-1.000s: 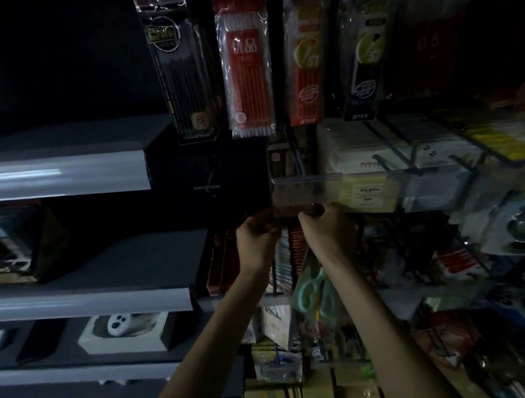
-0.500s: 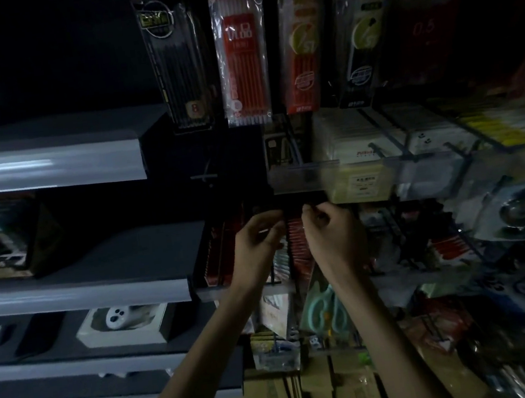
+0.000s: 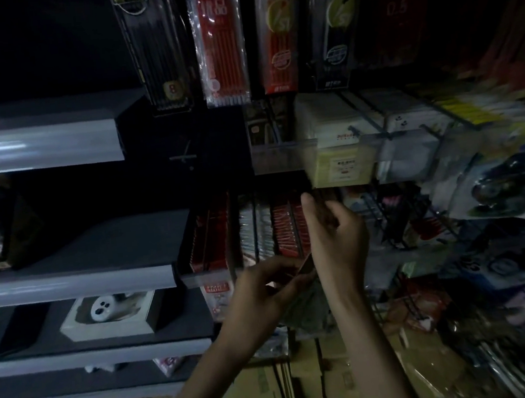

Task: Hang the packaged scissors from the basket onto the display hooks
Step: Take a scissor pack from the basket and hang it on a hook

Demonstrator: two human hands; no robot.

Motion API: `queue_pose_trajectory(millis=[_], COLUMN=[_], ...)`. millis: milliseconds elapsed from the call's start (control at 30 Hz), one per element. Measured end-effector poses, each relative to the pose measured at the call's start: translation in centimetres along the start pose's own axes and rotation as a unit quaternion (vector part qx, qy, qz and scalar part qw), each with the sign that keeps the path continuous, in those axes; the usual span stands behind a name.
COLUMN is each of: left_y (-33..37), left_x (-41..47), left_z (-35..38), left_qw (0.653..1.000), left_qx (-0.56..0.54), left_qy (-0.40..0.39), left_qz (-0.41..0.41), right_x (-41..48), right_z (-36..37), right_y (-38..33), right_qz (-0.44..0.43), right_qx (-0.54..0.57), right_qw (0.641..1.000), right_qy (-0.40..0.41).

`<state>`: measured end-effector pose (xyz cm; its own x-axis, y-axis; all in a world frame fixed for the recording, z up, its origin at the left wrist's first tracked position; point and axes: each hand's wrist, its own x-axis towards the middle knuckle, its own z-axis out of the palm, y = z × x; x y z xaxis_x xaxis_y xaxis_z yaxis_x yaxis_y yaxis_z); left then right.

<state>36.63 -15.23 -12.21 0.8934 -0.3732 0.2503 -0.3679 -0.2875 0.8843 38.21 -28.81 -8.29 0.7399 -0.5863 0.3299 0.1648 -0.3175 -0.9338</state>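
The packaged scissors [image 3: 307, 313], pale green behind clear plastic, hang low between my two wrists, mostly hidden by them. My left hand [image 3: 262, 292] pinches the top card edge of the pack with fingers and thumb. Above it, my right hand [image 3: 335, 236] is raised in front of the hanging packs, thumb up and fingers curled round the dark end of a display hook [image 3: 326, 206]. More black wire hooks [image 3: 384, 217] stick out just to the right. The basket is out of view.
Red and white hanging packs [image 3: 258, 232] fill the row behind my hands. Pen refill packs [image 3: 220, 40] hang above, white boxes [image 3: 338, 131] at upper right. Grey shelves [image 3: 68, 283] stand at left, one holding a white boxed gadget [image 3: 107, 314]. Cardboard boxes [image 3: 308, 386] lie below.
My left hand has dropped from hook height to below the right hand and now pinches the pack's top. The right hand stayed near the hook, its thumb now raised.
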Motion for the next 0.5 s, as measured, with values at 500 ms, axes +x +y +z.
queue_pose_trajectory(millis=[500], left_y=[-0.8], left_x=[-2.5], left_z=[-1.0], left_qw=[0.949], left_qx=[-0.292], left_qy=[0.036], left_qz=[-0.116], right_x=[-0.8], right_z=[-6.8], right_y=[0.8], right_qz=[0.162], right_qx=[0.086], right_qw=[0.97], right_qy=[-0.158])
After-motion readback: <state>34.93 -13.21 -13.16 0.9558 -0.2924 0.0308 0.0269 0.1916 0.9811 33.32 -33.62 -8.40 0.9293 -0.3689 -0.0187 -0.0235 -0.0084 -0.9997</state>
